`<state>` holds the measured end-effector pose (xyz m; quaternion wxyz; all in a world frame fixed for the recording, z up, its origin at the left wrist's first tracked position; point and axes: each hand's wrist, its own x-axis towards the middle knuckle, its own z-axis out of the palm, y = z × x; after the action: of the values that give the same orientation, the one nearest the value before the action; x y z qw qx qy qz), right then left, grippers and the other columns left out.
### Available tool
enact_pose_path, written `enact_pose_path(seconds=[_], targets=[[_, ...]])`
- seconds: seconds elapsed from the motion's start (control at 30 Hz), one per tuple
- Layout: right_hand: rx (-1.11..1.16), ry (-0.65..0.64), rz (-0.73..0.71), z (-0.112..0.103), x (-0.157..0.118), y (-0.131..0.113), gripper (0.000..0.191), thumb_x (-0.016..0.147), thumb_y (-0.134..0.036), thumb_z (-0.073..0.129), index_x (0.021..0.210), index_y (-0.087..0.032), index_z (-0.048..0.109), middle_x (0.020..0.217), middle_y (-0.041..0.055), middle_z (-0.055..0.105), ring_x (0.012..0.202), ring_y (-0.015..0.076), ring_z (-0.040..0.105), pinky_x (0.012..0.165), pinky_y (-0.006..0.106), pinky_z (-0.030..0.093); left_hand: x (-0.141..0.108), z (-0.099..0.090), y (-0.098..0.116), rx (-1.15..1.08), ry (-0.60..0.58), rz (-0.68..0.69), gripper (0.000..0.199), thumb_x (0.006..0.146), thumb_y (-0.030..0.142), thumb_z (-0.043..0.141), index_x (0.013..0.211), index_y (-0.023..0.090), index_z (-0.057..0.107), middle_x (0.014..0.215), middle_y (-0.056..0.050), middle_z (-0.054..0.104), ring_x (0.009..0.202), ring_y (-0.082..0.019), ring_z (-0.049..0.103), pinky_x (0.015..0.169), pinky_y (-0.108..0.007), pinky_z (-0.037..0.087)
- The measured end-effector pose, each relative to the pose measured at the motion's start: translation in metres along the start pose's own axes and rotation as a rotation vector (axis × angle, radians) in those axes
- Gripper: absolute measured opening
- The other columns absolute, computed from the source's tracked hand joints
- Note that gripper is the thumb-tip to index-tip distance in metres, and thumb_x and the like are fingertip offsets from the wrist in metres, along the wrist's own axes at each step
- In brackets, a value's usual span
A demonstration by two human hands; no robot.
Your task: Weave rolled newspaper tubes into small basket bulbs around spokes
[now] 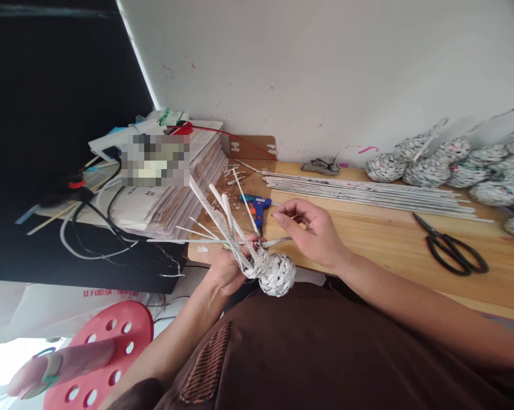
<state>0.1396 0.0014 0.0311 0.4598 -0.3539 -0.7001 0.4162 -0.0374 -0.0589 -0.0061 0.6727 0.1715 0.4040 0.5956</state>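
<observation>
1. The woven paper piece (277,275) is sitting on the wearer's side of the blue glue gun (259,208), its round end facing right and its loose spokes (201,199) fanning up and left, probably to leave the joint reachable.
2. The left hand (229,267) is closing around the piece's neck, nearer the wearer than the glue gun, seemingly steadying the weave; its fingers are partly hidden behind it.
3. The right hand (321,233) is hovering just right of the glue gun, thumb and forefinger drawn nearly together, other fingers curling loosely; whether anything is pinched there, I cannot tell. A short strip (278,241) is pointing towards it from the weave.
4. Right of the glue gun, paper rods (368,196) are lying side by side, likely for easy picking, and black scissors (449,247) are resting farther right, handles towards the wearer.
</observation>
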Motion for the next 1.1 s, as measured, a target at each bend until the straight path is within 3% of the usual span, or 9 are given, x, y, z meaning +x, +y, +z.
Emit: enact_pose_path(seconds=[0.1, 0.27, 0.4, 0.53, 0.67, 0.87, 1.0, 1.1], targets=[[-0.099, -0.039, 0.063, -0.01, -0.002, 0.012, 0.021, 0.091, -0.039, 0.064, 0.087, -0.019, 0.069, 0.077, -0.0003, 0.064, 0.066, 0.012, 0.053, 0.06, 0.025, 0.04, -0.002, -0.004, 0.012, -0.025, 0.059, 0.001, 0.043, 0.032, 0.02, 0.1, 0.066, 0.015, 0.074, 0.066, -0.002, 0.075, 0.057, -0.014, 0.068, 0.057, -0.023, 0.056], [-0.293, -0.23, 0.281, -0.01, -0.002, 0.046, 0.024, 0.088, -0.038, 0.06, 0.079, -0.018, 0.069, 0.061, -0.0027, 0.058, 0.056, 0.0122, 0.048, 0.055, 0.025, 0.033, -0.009, -0.023, 0.037, 0.018, 0.143, 0.172, 0.043, 0.031, 0.021, 0.101, 0.065, 0.016, 0.075, 0.067, -0.003, 0.075, 0.06, -0.016, 0.07, 0.059, -0.024, 0.057], [-0.527, -0.245, 0.236, 0.01, 0.015, 0.058, 0.041, 0.091, -0.052, 0.056, 0.065, -0.02, 0.062, 0.06, 0.0012, 0.06, 0.059, 0.0148, 0.052, 0.056, 0.027, 0.031, -0.015, -0.033, 0.044, 0.051, 0.173, 0.227, 0.042, 0.033, 0.024, 0.1, 0.066, 0.016, 0.075, 0.068, -0.003, 0.076, 0.058, -0.015, 0.069, 0.056, -0.024, 0.056], [-0.639, -0.315, 0.201, 0.037, 0.043, 0.057, 0.053, 0.08, -0.066, 0.064, 0.055, -0.022, 0.052, 0.067, 0.0093, 0.066, 0.073, 0.0229, 0.063, 0.061, 0.03, 0.037, -0.021, -0.035, 0.039, 0.09, 0.135, 0.246, 0.038, 0.037, 0.025, 0.099, 0.066, 0.017, 0.076, 0.064, -0.003, 0.074, 0.059, -0.019, 0.07, 0.06, -0.031, 0.059], [-0.422, -0.243, 0.388, 0.044, 0.058, 0.059, 0.041, 0.063, -0.045, 0.085, 0.055, -0.022, 0.051, 0.081, 0.0125, 0.071, 0.096, 0.0326, 0.066, 0.069, 0.031, 0.043, -0.023, -0.041, 0.039, 0.107, 0.145, 0.304, 0.035, 0.042, 0.024, 0.097, 0.069, 0.016, 0.076, 0.061, -0.003, 0.072, 0.054, -0.017, 0.068, 0.058, -0.03, 0.058], [-0.086, -0.318, 0.735, 0.022, 0.064, 0.063, 0.012, 0.073, -0.021, 0.066, 0.065, -0.018, 0.059, 0.067, 0.009, 0.068, 0.06, 0.0211, 0.066, 0.051, 0.029, 0.049, -0.019, -0.051, 0.046, 0.086, 0.227, 0.326, 0.038, 0.039, 0.017, 0.096, 0.071, 0.013, 0.076, 0.066, -0.006, 0.074, 0.056, -0.017, 0.068, 0.056, -0.026, 0.054], [0.223, -0.337, 0.866, 0.015, 0.077, 0.058, 0.01, 0.082, -0.014, 0.053, 0.078, -0.014, 0.062, 0.075, 0.01, 0.07, 0.063, 0.015, 0.068, 0.056, 0.025, 0.055, -0.016, -0.049, 0.045, 0.105, 0.188, 0.318, 0.038, 0.043, 0.025, 0.096, 0.073, 0.01, 0.077, 0.071, -0.01, 0.076, 0.062, -0.022, 0.071, 0.062, -0.032, 0.057], [0.369, -0.265, 0.868, 0.019, 0.083, 0.057, 0.02, 0.093, -0.023, 0.046, 0.082, -0.015, 0.06, 0.067, 0.0043, 0.064, 0.044, 0.0074, 0.051, 0.037, 0.017, 0.038, -0.016, -0.046, 0.045, 0.101, 0.197, 0.321, 0.039, 0.043, 0.027, 0.096, 0.073, 0.01, 0.077, 0.069, -0.009, 0.075, 0.064, -0.023, 0.072, 0.063, -0.034, 0.058]])
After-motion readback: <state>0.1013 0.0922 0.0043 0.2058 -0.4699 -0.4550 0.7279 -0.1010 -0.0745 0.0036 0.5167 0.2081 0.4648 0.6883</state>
